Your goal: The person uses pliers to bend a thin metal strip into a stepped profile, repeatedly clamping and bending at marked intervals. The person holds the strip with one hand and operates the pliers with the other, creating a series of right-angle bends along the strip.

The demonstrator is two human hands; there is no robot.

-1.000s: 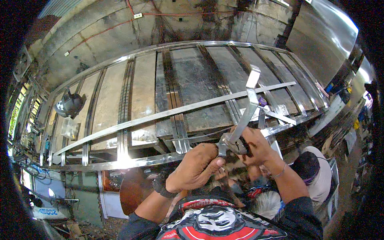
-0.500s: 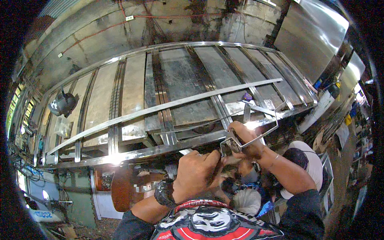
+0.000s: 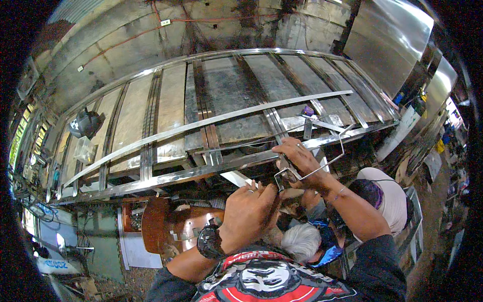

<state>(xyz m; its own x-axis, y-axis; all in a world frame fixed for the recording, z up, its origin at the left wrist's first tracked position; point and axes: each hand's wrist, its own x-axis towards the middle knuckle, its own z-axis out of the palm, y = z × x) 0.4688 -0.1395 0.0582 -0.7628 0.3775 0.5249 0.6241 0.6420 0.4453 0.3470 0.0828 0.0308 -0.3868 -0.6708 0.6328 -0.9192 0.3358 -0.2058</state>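
Observation:
My right hand (image 3: 304, 163) is closed around a thin bent metal frame (image 3: 327, 165). The frame juts out to the right with angled corners, and a small squared loop (image 3: 287, 176) shows at its end by my fingers. My left hand (image 3: 248, 214) is closed in a fist just left of that loop, its thumb side close against it. What the left fingers grip, if anything, is hidden. Both hands are over the near edge of a long shiny metal frame with crossbars (image 3: 221, 165). A long flat metal bar (image 3: 211, 121) lies diagonally across the crossbars.
Two people are low beneath my arms, one with grey hair (image 3: 301, 241), the other in a pale cap (image 3: 387, 194). A dark helmet (image 3: 85, 124) and a clear container (image 3: 84, 150) sit at the left of the frame. A large metal sheet (image 3: 390, 40) leans at back right.
My right hand and the bent metal frame have shifted slightly left and up. The grey-haired head below has moved a little up and left. My left hand stays about where it was.

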